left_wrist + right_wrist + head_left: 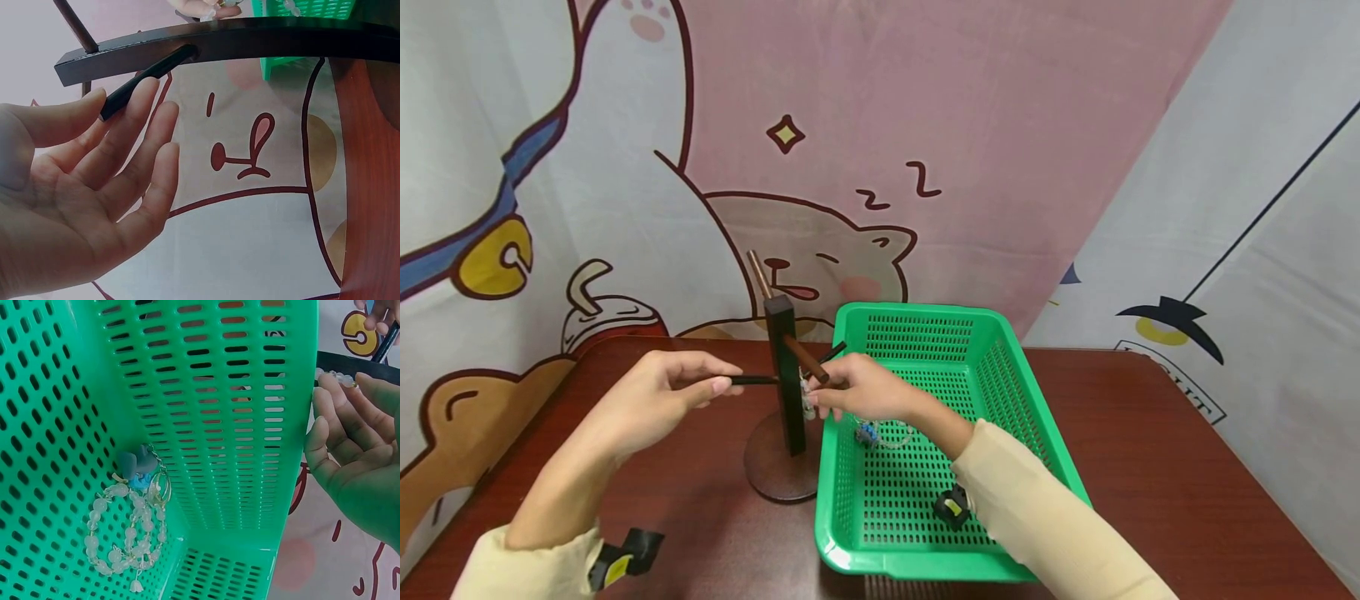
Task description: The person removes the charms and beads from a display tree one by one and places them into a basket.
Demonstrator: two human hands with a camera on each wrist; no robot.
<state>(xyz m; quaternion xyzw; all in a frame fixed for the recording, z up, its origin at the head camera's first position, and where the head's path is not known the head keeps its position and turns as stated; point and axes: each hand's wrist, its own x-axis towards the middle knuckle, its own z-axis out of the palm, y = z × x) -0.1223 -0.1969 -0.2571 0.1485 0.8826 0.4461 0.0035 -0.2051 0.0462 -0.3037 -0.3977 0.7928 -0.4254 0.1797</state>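
A dark wooden stand [793, 417] with a round base and several pegs rises left of the basket. My left hand [647, 400] pinches the tip of its left black peg [147, 81] between thumb and index finger; the other fingers are loosely spread. On the post's other side, my right hand [868, 390] pinches a clear beaded bracelet [340, 379] close against the post. Whether the bracelet hangs on a peg cannot be told. Inside the green basket [925, 310] lie pale beaded bracelets [94, 540] and a grey-blue figure charm [139, 464] on a chain.
The basket stands on the reddish-brown table [1150, 450], its left wall close to the stand's base. A brown peg [805, 360] juts towards me above my right hand. A cartoon-printed curtain [985, 150] hangs behind the table.
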